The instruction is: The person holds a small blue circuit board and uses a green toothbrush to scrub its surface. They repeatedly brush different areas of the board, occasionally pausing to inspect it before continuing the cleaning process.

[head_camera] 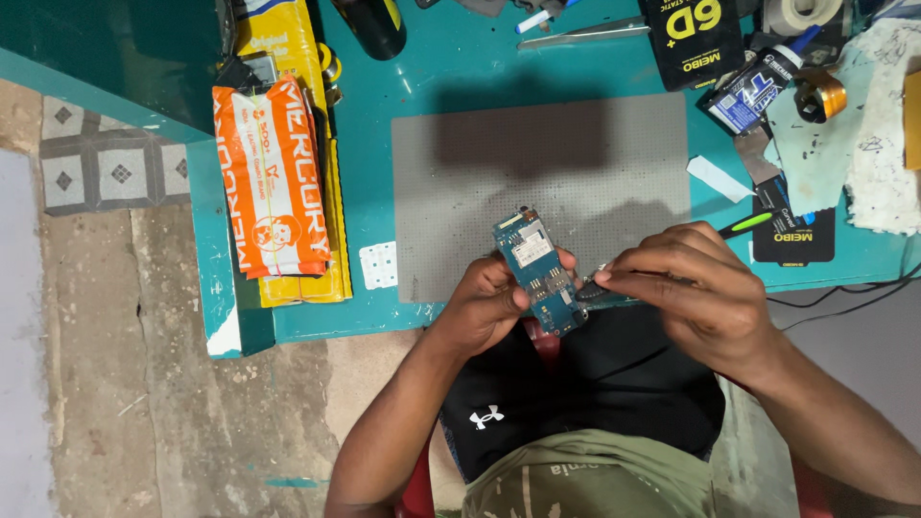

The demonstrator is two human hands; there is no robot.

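Note:
My left hand (487,302) holds a small blue circuit board (537,269) by its lower part, tilted, just over the near edge of a grey work mat (537,163). My right hand (696,293) pinches a thin dark tool (593,288) whose tip touches the board's lower right corner. A green-tipped tool (746,223) pokes out behind my right hand's knuckles.
The teal bench (365,144) carries orange and yellow packets (273,187) at left, a small white blister sheet (380,265), a black box (693,38), a small bottle (753,91), tape rolls (818,94) and tweezers (576,34). Cables (844,293) hang at right. Bare floor lies left.

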